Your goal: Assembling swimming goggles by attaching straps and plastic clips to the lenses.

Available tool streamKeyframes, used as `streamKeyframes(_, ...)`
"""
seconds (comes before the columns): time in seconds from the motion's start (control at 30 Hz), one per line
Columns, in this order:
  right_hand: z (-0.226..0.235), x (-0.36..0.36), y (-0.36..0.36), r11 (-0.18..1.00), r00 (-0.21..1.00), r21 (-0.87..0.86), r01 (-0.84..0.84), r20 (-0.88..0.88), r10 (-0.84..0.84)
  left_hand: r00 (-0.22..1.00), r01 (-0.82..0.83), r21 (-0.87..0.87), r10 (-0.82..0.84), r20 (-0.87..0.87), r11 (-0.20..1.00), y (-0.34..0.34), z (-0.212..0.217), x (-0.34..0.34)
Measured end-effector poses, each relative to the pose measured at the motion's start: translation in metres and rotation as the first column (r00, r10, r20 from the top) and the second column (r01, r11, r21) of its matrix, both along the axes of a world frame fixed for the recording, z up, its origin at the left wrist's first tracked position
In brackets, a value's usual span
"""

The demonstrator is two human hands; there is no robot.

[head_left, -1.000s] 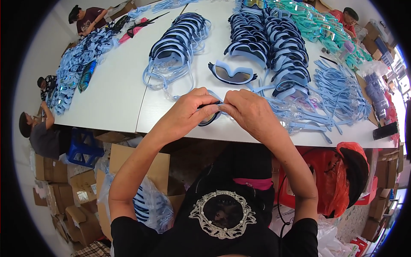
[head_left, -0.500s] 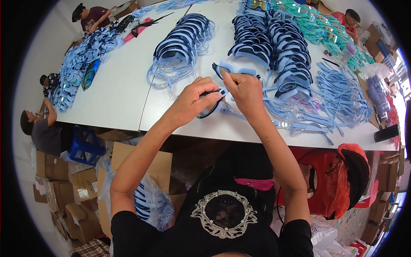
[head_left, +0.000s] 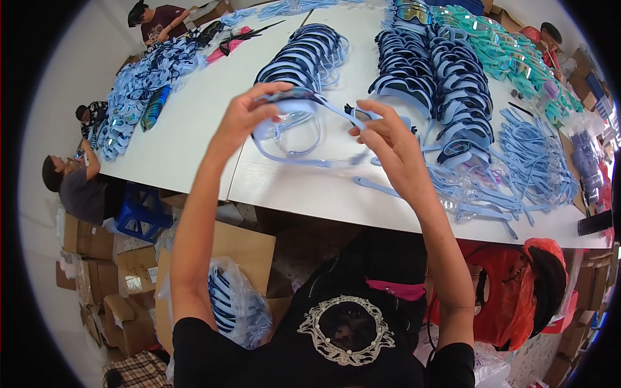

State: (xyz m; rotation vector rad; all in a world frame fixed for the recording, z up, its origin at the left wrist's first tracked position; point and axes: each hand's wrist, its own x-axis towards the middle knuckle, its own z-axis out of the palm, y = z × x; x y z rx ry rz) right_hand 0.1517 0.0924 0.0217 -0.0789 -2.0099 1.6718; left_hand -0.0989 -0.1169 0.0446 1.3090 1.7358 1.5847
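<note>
A pair of light-blue and dark-blue swim goggles (head_left: 296, 105) is held above the table by my left hand (head_left: 244, 119), thumb and fingers closed around one end of the frame. Its light-blue strap hangs in a blurred loop below and stretches across to my right hand (head_left: 396, 145). There the strap lies between the thumb and fingers, pinched loosely, with the index finger raised. Partly hidden behind my right hand, another light-blue goggle frame (head_left: 406, 121) lies on the table. Close to that hand, a loose light-blue strap (head_left: 376, 187) rests near the table's front edge.
Rows of similar goggles (head_left: 307, 55) stand behind my hands and to the right (head_left: 464, 107). Loose straps (head_left: 537, 158) are heaped at right, teal goggles (head_left: 491, 48) beyond. Co-workers sit around the white table (head_left: 194, 123). A carton (head_left: 242, 255) and a red chair (head_left: 498, 291) are below.
My hands have moved apart, the left up and leftward with the goggles, now turned to show their strap loop. My right hand's tight grip has loosened. The whole view has shifted slightly.
</note>
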Motion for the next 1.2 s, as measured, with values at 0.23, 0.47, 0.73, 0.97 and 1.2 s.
streamKeyframes(0.23,-0.034,0.035,0.022,0.946,0.94,0.103,0.309,0.118,-0.32,0.929,-0.24,-0.263,0.143,-0.34,0.935,0.005,-0.039,-0.093)
streamKeyframes(0.47,-0.041,0.073,0.071,0.868,0.868,0.012,0.497,-0.032,-0.496,0.362,-0.393,0.388,0.528,-0.768,0.834,0.07,-0.039,0.011)
streamKeyframes(0.73,-0.044,0.074,0.047,0.893,0.891,0.115,0.435,0.089,-0.445,0.575,0.014,0.167,0.129,-0.808,0.986,0.167,-0.059,0.118)
streamKeyframes(0.97,-0.067,0.058,0.011,0.632,0.945,0.721,0.283,-0.095,-0.314,0.218,-0.077,0.051,0.067,-0.974,0.996,0.196,-0.084,0.109)
streamKeyframes(1.2,-0.08,0.036,-0.02,0.452,0.927,0.857,0.249,-0.076,-0.366,0.323,-0.067,0.167,0.18,-0.929,0.984,0.166,-0.063,0.087)
